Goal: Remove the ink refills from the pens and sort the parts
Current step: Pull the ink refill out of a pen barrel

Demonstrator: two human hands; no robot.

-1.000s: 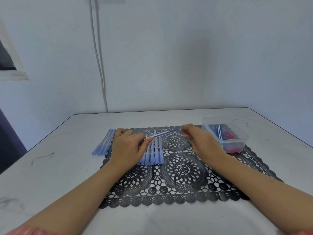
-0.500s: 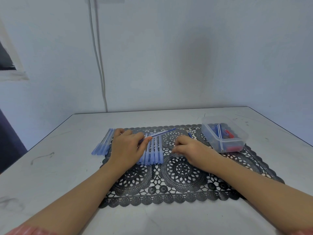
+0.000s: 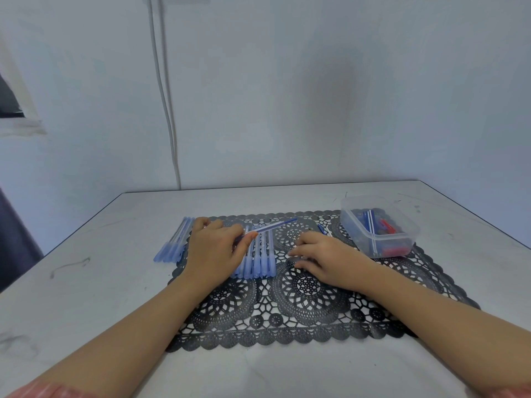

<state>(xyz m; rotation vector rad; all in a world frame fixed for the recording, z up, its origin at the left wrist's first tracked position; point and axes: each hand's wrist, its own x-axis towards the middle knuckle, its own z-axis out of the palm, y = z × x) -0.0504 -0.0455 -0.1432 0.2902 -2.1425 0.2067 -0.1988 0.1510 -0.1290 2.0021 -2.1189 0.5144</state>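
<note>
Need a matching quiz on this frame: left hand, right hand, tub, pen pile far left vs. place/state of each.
Things
1. left hand
2. right hand
3. tub
4. left pile

Place or state
A. lies at the left edge of the mat
B. fingers down on the mat
C. pinches a pen
D. contains red and blue parts

Pairs: 1-C, 2-B, 3-D, 4-A

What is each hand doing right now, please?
Left hand: pinches a blue pen.
Right hand: open, fingers resting on the black mat.
</note>
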